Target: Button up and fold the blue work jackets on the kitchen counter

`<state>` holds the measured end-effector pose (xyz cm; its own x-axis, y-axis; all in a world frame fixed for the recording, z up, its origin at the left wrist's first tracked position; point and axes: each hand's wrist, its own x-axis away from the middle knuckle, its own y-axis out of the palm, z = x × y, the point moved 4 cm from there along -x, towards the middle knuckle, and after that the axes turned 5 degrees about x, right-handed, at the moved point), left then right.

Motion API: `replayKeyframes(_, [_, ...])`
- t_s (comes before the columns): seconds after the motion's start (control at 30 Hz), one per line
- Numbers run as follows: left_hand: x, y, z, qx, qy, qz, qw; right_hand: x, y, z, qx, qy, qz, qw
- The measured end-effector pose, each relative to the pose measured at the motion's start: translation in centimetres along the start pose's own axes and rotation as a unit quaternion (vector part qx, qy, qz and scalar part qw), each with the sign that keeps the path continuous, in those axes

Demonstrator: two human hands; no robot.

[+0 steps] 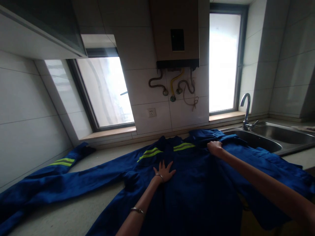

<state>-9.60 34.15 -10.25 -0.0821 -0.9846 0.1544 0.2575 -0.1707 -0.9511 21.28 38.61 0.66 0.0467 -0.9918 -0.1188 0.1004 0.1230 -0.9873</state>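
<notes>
A dark blue work jacket (192, 183) with yellow-green reflective strips lies spread over the counter, its lower part reaching past the bottom of the view. My left hand (164, 171) rests flat on the jacket's chest, fingers spread. At the shoulder on the right, my right hand (215, 148) is closed on the jacket's cloth. One sleeve (73, 183) stretches out to the left. More blue cloth (261, 164) lies to the right, under and beyond my right forearm, partly over the sink's edge; whether it is a separate garment I cannot tell.
The pale counter (64, 219) runs along a tiled wall. At the right is a steel double sink (283, 147) with a curved faucet (246, 111). A water heater (176, 32) with pipes hangs above, between two windows. A cabinet (44, 29) juts out at upper left.
</notes>
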Motion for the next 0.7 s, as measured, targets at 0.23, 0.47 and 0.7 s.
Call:
replayKeyframes(0.23, [-0.1, 0.2, 0.4, -0.002, -0.016, 0.024, 1.0, 6.5, 6.3, -9.1, -0.081, -0.132, -0.105, 0.982])
replayKeyframes(0.47, [-1.0, 0.4, 0.3, 0.003, -0.059, 0.049, 0.997, 4.5, 9.3, -10.3, -0.144, -0.141, -0.116, 0.973])
replayKeyframes(0.7, [-3.1, -2.2, 0.0, 0.099, -0.046, 0.068, 0.992, 0.0, 8.8, -10.2, -0.155, -0.175, -0.13, 0.964])
